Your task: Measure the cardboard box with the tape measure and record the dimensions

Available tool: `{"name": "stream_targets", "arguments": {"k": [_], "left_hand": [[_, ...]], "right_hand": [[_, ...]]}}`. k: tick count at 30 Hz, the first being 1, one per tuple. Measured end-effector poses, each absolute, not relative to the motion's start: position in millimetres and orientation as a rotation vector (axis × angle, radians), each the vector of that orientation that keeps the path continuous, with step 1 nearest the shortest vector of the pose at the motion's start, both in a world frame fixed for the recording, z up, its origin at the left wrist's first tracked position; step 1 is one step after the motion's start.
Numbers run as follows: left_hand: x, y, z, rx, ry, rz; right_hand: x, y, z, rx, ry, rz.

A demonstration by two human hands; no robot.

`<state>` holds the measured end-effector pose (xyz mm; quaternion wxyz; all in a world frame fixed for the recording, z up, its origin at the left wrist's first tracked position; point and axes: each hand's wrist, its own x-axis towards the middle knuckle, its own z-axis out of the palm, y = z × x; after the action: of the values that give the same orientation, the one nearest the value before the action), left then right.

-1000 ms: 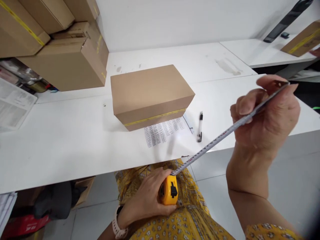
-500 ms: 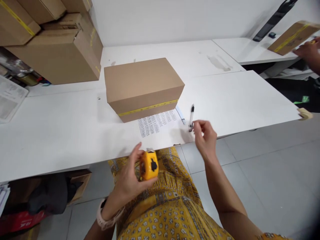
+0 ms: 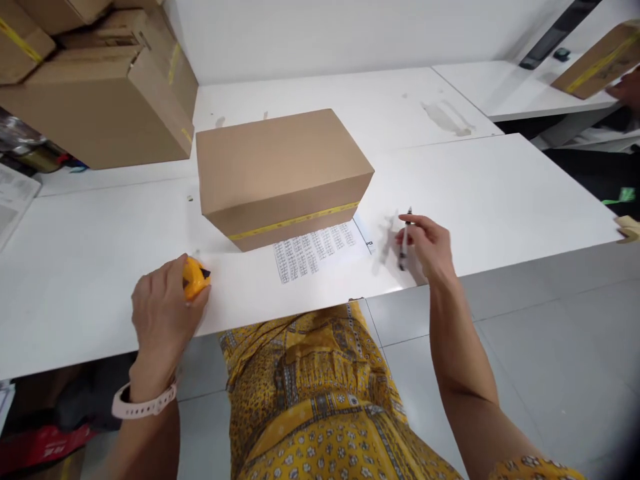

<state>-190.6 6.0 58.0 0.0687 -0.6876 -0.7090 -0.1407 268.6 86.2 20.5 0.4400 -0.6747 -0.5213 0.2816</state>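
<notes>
My left hand is wrapped round a yellow tape measure at the front of the white table, left of the box. Between the thumb and fingers of my right hand is a clear pen with black ends, tilted slightly above the table. A closed brown cardboard box with yellow tape along its front side stands between the hands. From under its front edge a printed sheet sticks out, with a light blue strip at its right.
Several cardboard boxes are stacked at the back left of the white table. Far right, another person's hand is by a taped box. A black bottle-like object stands near the wall.
My left hand has carried the tape measure left, from over my lap to the table. My right hand has picked the pen up off the table and moved slightly right.
</notes>
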Motion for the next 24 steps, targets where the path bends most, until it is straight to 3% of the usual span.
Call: {"name": "stream_targets", "arguments": {"k": [6,12,17,24], "left_hand": [[-78.7,-6.4,36.4,-2.614,-1.538,-1.042],[21.3,-0.7,11.3,-3.135,-1.422,-0.536],[28.6,9.8,5.4,-2.967,-1.421,-0.255],[32.5,10.2,17.1,-2.751,-1.325,-0.092]], "right_hand": [[264.1,37.3,36.9,-1.304,-1.013,0.916],[209.6,49.6,34.6,-1.202,-0.998,0.988],[192.5,74.8,24.3,-1.193,-1.171,1.254],[190.8,85.2,17.5,-1.301,-1.31,1.192]]}}
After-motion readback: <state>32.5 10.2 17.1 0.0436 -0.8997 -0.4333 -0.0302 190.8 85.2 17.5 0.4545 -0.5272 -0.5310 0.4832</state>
